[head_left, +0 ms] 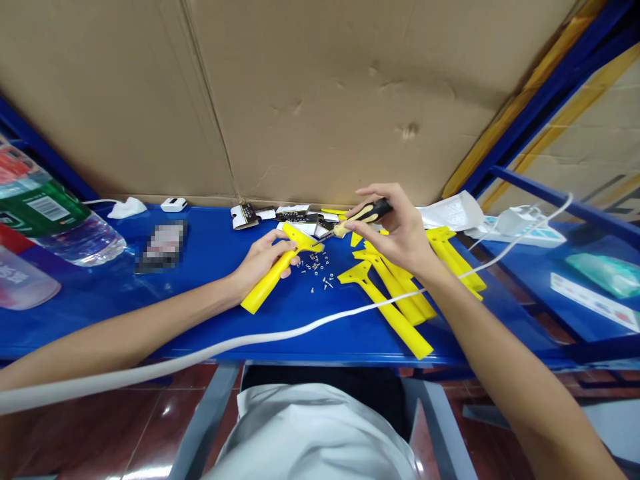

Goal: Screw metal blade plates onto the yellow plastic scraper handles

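My left hand [267, 261] is wrapped round a yellow plastic scraper [267, 283], its wide head tilted up and away from me. In my right hand [397, 223] is a screwdriver [367, 215] with a black and cream handle, held between thumb and fingers. Its shaft points left and down to the scraper's head, and the tip appears to be at or very near it; contact is too small to tell. Loose small screws and nuts [316, 267] lie scattered on the blue table beneath. Several more yellow scrapers [395, 313] lie to the right, below my right hand.
Small black-and-white boxes [295, 215] lie along the cardboard wall [320, 100]. A white cable [280, 335] crosses in front of my forearms. Large bottles [60, 207] stand at left near a blurred-out flat item [164, 247]. A power strip [535, 233] and plastic bag [455, 212] are at right.
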The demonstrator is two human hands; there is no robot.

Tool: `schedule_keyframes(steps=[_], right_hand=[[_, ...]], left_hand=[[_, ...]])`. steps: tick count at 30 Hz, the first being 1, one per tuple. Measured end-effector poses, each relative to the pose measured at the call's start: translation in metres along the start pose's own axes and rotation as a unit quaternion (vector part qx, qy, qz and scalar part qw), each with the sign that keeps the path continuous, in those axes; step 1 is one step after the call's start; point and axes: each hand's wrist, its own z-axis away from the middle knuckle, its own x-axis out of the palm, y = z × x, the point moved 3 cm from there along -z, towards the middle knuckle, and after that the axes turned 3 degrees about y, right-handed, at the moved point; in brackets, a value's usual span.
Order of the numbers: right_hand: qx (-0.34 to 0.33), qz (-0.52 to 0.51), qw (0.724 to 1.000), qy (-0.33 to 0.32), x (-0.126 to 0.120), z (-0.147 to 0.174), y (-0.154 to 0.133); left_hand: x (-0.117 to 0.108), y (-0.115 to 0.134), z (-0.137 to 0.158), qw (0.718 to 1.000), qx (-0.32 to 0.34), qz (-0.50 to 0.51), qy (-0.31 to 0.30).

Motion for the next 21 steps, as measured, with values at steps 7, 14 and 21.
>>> schedule_keyframes(steps=[7,14,21], right_hand=[[0.0,-0.055,0.998,-0.04,0.003,0.0,0.006],[-0.026,0.021,0.999,0.023,0.001,0.0,0.011],[-0.015,-0.085,0.995,-0.047,0.007,0.003,0.007]], left_hand=[[-0.002,-0.001,-0.001,1.0,-0.002,-0.001,-0.007],[-0.001,-0.001,-0.001,1.0,0.0,0.005,0.008],[-0.001,-0.002,-0.002,1.0,0.007,0.014,0.008]])
